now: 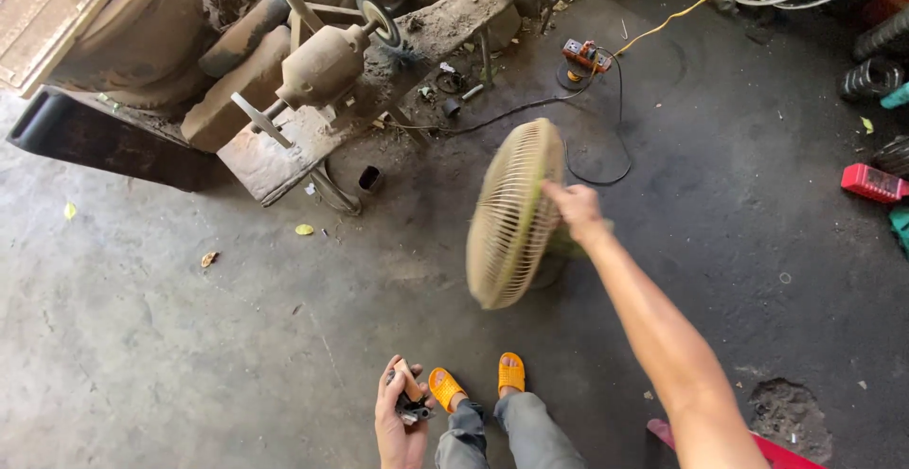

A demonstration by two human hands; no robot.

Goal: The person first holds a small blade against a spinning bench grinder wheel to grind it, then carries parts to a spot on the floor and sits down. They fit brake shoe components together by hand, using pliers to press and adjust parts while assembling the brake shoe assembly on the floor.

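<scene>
A beige electric fan with a round wire guard [511, 215] stands on the concrete floor in front of me, its guard blurred. My right hand [574, 208] reaches forward and grips the top rear edge of the fan. My left hand [400, 418] is low near my feet, palm up, closed around a few small dark metal parts [413, 407]. My feet in orange sandals [478, 380] and grey trouser legs show at the bottom.
A dusty bench grinder [322, 64] on a worn wooden bench stands at the upper left. A black cable [597, 177] runs to an orange socket block [585, 54] with a yellow cord. A red box [873, 183] lies at right, a red stool edge [767, 450] below.
</scene>
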